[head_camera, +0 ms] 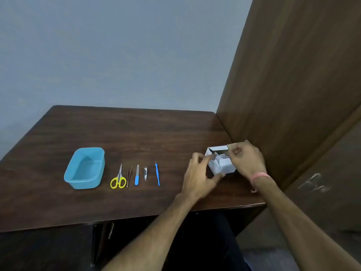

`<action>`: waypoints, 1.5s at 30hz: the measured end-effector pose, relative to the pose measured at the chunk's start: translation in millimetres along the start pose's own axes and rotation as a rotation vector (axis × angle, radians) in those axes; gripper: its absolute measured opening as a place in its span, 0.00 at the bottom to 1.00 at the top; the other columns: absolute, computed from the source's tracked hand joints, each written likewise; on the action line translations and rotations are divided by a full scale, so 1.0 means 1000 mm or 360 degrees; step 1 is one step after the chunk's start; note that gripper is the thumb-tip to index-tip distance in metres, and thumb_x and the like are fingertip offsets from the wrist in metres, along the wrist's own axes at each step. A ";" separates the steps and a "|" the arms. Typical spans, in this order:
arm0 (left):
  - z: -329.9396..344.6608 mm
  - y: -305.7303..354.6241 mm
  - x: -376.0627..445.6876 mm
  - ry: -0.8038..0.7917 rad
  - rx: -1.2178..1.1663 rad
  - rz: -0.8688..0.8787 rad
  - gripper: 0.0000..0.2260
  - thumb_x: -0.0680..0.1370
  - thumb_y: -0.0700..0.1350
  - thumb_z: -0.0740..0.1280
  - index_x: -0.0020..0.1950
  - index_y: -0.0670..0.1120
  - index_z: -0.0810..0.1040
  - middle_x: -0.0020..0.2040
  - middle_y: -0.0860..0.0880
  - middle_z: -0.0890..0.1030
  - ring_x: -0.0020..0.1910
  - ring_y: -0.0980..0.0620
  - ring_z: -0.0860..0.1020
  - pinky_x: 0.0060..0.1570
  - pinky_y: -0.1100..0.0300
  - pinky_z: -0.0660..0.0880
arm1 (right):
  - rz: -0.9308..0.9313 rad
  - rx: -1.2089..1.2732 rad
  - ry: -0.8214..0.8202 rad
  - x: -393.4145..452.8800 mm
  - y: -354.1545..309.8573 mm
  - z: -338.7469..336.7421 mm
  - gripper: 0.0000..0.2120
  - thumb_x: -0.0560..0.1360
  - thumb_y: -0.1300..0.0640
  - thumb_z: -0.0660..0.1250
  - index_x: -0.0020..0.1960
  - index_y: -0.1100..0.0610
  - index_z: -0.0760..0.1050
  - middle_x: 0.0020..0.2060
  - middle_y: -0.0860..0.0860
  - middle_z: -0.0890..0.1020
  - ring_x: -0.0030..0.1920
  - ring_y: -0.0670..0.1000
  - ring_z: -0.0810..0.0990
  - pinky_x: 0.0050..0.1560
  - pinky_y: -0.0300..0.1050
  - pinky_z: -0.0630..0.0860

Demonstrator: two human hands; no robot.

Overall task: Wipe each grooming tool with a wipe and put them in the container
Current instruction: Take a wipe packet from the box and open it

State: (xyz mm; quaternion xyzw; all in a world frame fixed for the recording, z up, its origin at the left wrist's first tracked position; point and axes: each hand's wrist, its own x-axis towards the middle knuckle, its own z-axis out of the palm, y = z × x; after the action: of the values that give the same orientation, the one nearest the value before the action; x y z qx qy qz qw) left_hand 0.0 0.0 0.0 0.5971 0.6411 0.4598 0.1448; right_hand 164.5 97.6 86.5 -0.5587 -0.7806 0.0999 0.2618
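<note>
Both my hands at the wipe box

My left hand grips its side, my right hand pinches its flap; dark wood table, grey wall, brown panel right.

Five grooming tools, one container, one wipe box, two hands.

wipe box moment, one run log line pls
phase: fetch wipe | both hands at wipe box | tools unwiped, in row | container empty
</note>
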 end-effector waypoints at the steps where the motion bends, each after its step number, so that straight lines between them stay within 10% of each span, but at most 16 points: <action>1: 0.004 0.001 -0.002 -0.0021 -0.0039 0.0007 0.33 0.77 0.64 0.78 0.80 0.58 0.75 0.66 0.56 0.68 0.69 0.51 0.74 0.61 0.47 0.82 | 0.0035 0.0040 -0.0074 0.001 0.008 -0.001 0.07 0.80 0.57 0.71 0.45 0.52 0.87 0.43 0.48 0.87 0.65 0.50 0.81 0.77 0.49 0.72; 5: 0.021 0.004 -0.001 -0.0025 -0.0084 -0.0013 0.32 0.77 0.61 0.79 0.79 0.60 0.75 0.75 0.53 0.66 0.75 0.50 0.72 0.65 0.47 0.81 | 0.0086 -0.0031 -0.0230 0.008 0.023 -0.001 0.06 0.80 0.54 0.73 0.45 0.47 0.87 0.44 0.44 0.88 0.80 0.50 0.70 0.75 0.47 0.71; 10: 0.038 -0.002 0.000 -0.0022 -0.0043 -0.0033 0.26 0.80 0.57 0.78 0.76 0.59 0.77 0.80 0.54 0.65 0.75 0.50 0.73 0.64 0.45 0.83 | -0.0008 -0.0131 -0.0358 0.026 0.020 0.004 0.09 0.82 0.53 0.73 0.59 0.51 0.89 0.54 0.50 0.90 0.70 0.56 0.78 0.84 0.48 0.59; 17: 0.042 -0.010 0.006 0.0007 -0.0055 -0.0009 0.20 0.84 0.52 0.75 0.76 0.59 0.79 0.79 0.56 0.66 0.74 0.53 0.75 0.64 0.47 0.84 | -0.0002 -0.0423 -0.0417 0.045 0.016 0.012 0.17 0.78 0.46 0.77 0.67 0.43 0.85 0.57 0.48 0.88 0.64 0.54 0.80 0.79 0.57 0.70; 24: 0.040 -0.009 0.004 -0.0004 -0.0051 0.0017 0.20 0.85 0.54 0.74 0.77 0.57 0.78 0.80 0.55 0.65 0.74 0.54 0.74 0.65 0.48 0.83 | -0.0006 -0.0478 -0.0208 0.042 0.024 0.020 0.05 0.75 0.47 0.80 0.48 0.45 0.86 0.49 0.49 0.87 0.59 0.54 0.81 0.74 0.54 0.73; 33: 0.041 -0.007 0.003 0.0014 0.0003 0.0005 0.22 0.81 0.53 0.78 0.74 0.56 0.78 0.81 0.54 0.67 0.74 0.52 0.76 0.63 0.45 0.84 | -0.0035 -0.0423 -0.0206 0.037 0.019 0.037 0.14 0.75 0.44 0.81 0.52 0.52 0.86 0.46 0.51 0.86 0.51 0.56 0.84 0.52 0.51 0.80; 40: 0.041 -0.010 0.003 -0.0004 0.0044 0.0026 0.25 0.80 0.55 0.79 0.77 0.56 0.78 0.82 0.53 0.66 0.75 0.51 0.75 0.64 0.45 0.84 | -0.0080 -0.0476 -0.0274 0.049 0.018 0.031 0.20 0.78 0.48 0.80 0.68 0.51 0.84 0.59 0.52 0.88 0.63 0.56 0.84 0.70 0.53 0.75; 45: 0.039 -0.008 0.002 -0.0023 0.0061 0.0009 0.27 0.80 0.55 0.79 0.78 0.56 0.78 0.82 0.52 0.65 0.75 0.51 0.75 0.65 0.44 0.84 | -0.0023 -0.0550 -0.0483 0.058 0.010 0.022 0.10 0.78 0.48 0.80 0.59 0.47 0.89 0.58 0.48 0.89 0.60 0.52 0.83 0.57 0.43 0.71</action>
State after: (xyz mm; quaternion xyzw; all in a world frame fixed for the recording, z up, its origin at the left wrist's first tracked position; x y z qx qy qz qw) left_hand 22.9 19.3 -26.0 0.6050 0.6471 0.4434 0.1367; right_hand 147.6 157.3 80.8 -0.5683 -0.8204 0.0457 0.0427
